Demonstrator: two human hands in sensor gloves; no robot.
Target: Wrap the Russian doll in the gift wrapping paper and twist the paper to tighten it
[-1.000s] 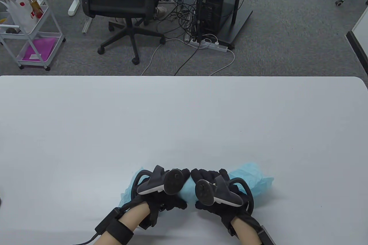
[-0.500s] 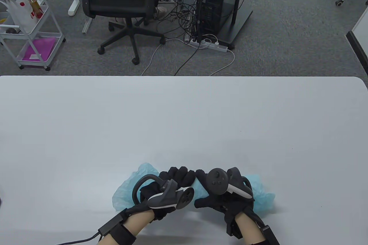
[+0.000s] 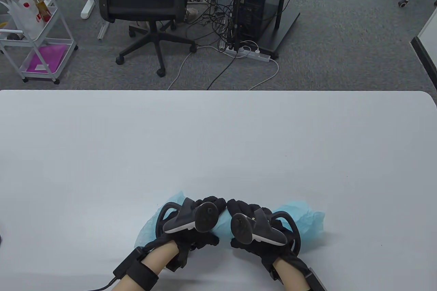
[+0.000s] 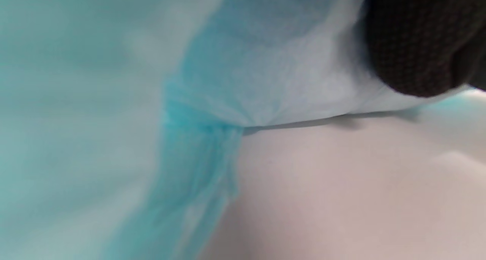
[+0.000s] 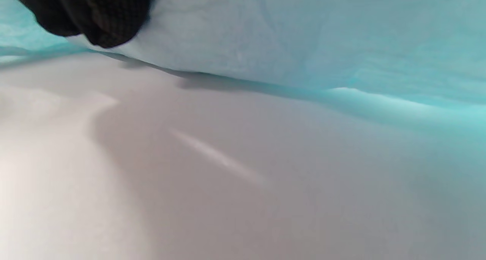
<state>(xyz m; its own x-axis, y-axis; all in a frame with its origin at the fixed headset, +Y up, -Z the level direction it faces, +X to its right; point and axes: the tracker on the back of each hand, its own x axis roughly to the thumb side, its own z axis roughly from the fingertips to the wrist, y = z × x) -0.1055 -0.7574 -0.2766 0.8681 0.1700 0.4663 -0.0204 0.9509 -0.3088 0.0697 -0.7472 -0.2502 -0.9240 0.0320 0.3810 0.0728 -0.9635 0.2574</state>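
Both hands curl round the blue paper [image 3: 300, 217] bundle on the table [image 3: 218, 141]. Left hand [image 3: 191, 224] grips one side, right hand [image 3: 254, 229] the other, fingertips nearly meeting.

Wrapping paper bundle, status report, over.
Left hand and right hand grip the blue wrapping paper bundle on the table. Doll hidden. Nothing in the way.

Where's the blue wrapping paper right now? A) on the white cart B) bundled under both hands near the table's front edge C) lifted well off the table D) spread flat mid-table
B: both the left hand and right hand grip the blue paper bundle, which rests on the table near its front edge.
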